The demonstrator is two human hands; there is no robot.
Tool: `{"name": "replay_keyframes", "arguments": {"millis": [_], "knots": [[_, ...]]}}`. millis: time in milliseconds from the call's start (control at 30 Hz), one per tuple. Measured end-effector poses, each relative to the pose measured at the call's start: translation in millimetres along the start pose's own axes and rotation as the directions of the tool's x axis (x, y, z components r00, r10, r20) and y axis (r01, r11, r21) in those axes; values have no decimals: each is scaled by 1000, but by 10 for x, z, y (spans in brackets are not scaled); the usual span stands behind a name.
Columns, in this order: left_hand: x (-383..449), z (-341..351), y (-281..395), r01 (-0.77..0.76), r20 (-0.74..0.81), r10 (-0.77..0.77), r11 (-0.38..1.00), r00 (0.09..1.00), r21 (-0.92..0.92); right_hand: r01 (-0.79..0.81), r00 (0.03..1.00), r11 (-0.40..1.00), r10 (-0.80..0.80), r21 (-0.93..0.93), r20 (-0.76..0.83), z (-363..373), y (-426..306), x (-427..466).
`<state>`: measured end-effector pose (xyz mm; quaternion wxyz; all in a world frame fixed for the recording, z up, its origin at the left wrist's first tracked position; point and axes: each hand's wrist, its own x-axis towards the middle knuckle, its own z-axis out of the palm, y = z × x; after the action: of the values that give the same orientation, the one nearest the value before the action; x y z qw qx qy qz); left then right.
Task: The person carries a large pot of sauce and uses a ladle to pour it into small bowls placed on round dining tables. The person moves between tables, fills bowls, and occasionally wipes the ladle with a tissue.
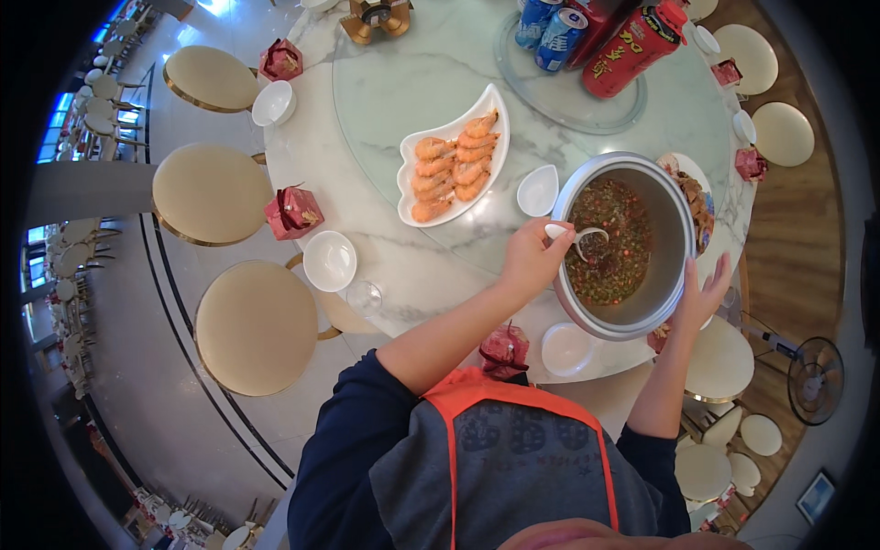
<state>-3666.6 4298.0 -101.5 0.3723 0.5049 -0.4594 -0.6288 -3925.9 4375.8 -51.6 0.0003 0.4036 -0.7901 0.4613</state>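
My left hand [540, 254] grips the short white handle of a spoon [592, 232] at the left rim of a large metal pot [663, 227]. The spoon's bowl dips into a dark sauce [615, 275] with chopped green and red bits. At the pot's lower right, my right hand [702, 292] has its thumb side against the outer wall, fingers spread and not curled around it. Left of the pot lies an empty white teardrop dish [538, 190]. Farther left, a white leaf-shaped plate [500, 124] bears two rows of cooked shrimp [433, 172].
A plate of sliced food [696, 199] is partly hidden behind the pot. Blue cans [560, 41] and a red bottle [632, 51] stand on a glass disc [584, 117]. White bowls [330, 261], a clear glass [364, 298] and red gift boxes [505, 349] line the marble table [405, 275].
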Motion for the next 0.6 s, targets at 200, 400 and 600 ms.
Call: {"name": "replay_keyframes", "arguments": {"millis": [200,400,600], "knots": [[-239,106,187,-251,-107,271,953,957,168,627,531,756,-592,189,607,1059,-1481,418],[-499,70,216,-270,87,256,937,963,223,936,-148,325,10,137,989,2448,-1452,267],[-585,-5,118,-324,117,304,913,946,249,977,-44,214,276,-16,960,2922,-1030,207]]}}
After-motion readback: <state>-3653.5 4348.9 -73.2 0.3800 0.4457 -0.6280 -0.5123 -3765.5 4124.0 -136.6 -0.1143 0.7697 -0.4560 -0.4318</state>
